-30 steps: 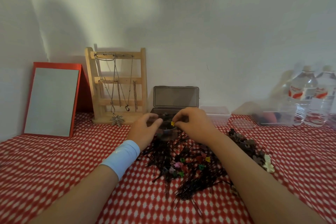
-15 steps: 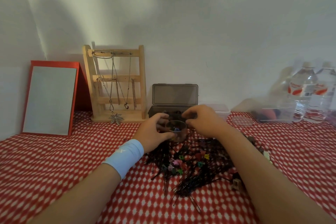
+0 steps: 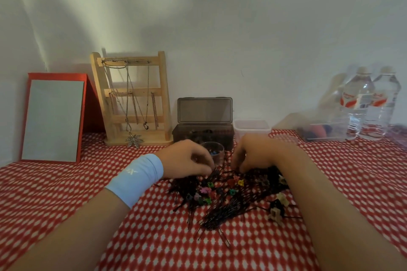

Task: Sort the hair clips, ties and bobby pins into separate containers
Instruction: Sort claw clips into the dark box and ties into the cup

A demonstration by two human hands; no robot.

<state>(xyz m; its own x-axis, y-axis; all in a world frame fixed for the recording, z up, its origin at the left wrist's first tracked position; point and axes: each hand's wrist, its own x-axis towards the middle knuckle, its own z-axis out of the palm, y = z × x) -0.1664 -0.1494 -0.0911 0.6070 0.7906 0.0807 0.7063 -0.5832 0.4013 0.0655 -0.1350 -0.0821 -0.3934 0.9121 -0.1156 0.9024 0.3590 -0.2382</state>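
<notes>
A tangled pile of black bobby pins [image 3: 220, 211] lies on the red checked cloth, with small coloured clips [image 3: 208, 192] mixed in and beige claw clips [image 3: 280, 203] at its right edge. A small clear cup [image 3: 217, 149] holding a few tiny clips stands behind the pile, between my hands. My left hand [image 3: 187, 160], with a light blue wristband, curls its fingers down onto the pile's far left edge. My right hand [image 3: 255, 154] curls down onto the far right edge. Both sets of fingertips are buried in the pins, and whether they pinch anything is hidden.
A dark box [image 3: 203, 136] with its lid up stands behind the cup, and a clear tub [image 3: 251, 126] sits beside it. At back left are a wooden jewellery rack [image 3: 132, 99] and a red-framed mirror [image 3: 54, 119]; at back right, two water bottles [image 3: 370, 105] and a clear container [image 3: 321, 132].
Both hands have dropped from the cup's rim to the pile in front of it. The yellow clip my right hand held over the cup is no longer in its fingers.
</notes>
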